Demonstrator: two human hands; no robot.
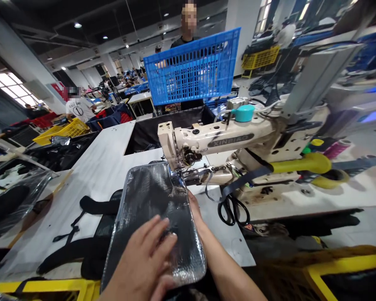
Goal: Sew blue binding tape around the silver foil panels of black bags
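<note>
Our left hand (pixel 141 255) lies spread, its fingers apart and pressing flat on a silver foil-faced padded panel (pixel 153 221), while our right hand (pixel 192 207) sits at the panel's right edge, its fingers hidden, so we cannot tell whether it pinches anything. The panel's far end reaches the presser foot (pixel 178 177) of a cream industrial sewing machine (pixel 219 140), and black padded straps (pixel 97 205) trail from under its left side across a white worktable (pixel 97 167). Slick foil could creep under a flat palm and let the edge wander off the foot, and the straps' weight could drag it sideways or fold beneath it. Black scissors (pixel 233 211) lie near our right wrist, below a dark webbing strap (pixel 244 179) draped from the machine; either could snag. Beyond the table, a person holds up a blue plastic crate (pixel 191 67).
</note>
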